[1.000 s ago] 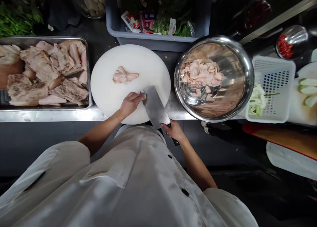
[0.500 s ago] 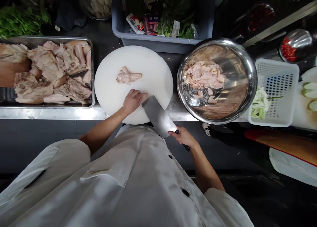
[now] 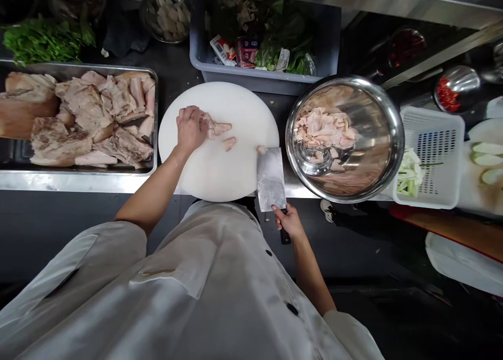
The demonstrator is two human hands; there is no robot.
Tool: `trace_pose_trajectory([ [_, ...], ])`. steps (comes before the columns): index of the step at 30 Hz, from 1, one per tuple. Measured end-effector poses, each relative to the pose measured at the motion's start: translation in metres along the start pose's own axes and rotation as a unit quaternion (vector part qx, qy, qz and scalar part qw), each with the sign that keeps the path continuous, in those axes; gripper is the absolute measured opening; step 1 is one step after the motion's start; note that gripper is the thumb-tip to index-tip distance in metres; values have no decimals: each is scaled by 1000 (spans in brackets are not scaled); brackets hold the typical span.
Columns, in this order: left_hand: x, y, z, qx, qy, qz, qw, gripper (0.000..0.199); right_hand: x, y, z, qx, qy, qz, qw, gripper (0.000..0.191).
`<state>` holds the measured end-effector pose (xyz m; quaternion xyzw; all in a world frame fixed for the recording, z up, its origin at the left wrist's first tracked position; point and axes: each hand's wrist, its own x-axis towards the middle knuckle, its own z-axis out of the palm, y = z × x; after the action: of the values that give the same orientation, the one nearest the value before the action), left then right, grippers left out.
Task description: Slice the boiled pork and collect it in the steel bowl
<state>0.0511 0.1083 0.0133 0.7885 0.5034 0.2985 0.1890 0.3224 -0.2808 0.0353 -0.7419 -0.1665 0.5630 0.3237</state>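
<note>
My left hand is over the left part of the round white cutting board, its fingers curled on a piece of cooked meat and partly hiding it. A small meat scrap lies apart, just right of that piece. My right hand grips the handle of a cleaver. The broad blade points away from me across the board's right front edge. Another small bit of meat sits at the blade's far corner.
Right of the board stands a steel bowl with sliced meat. Left is a metal tray of large meat pieces. A grey bin with greens and packets stands behind. A white basket holds cut pale green vegetable.
My left hand has moved up and left onto the meat. My right hand swung the cleaver rightward, blade now pointing straight away. Small meat bits now lie separate on the board.
</note>
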Motion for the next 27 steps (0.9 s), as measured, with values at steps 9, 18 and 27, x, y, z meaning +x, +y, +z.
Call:
trace_pose_trajectory([
  [9,-16,6,22,-49,-42,50,997,53,38,-82,91,-205,70,-95,972,35],
  [18,-29,47,31,-71,107,-7,992,45,41,-150,174,-388,6,-174,905,25],
  [27,15,254,98,-175,19,100,979,40,-62,-88,-9,-210,218,-178,936,40],
])
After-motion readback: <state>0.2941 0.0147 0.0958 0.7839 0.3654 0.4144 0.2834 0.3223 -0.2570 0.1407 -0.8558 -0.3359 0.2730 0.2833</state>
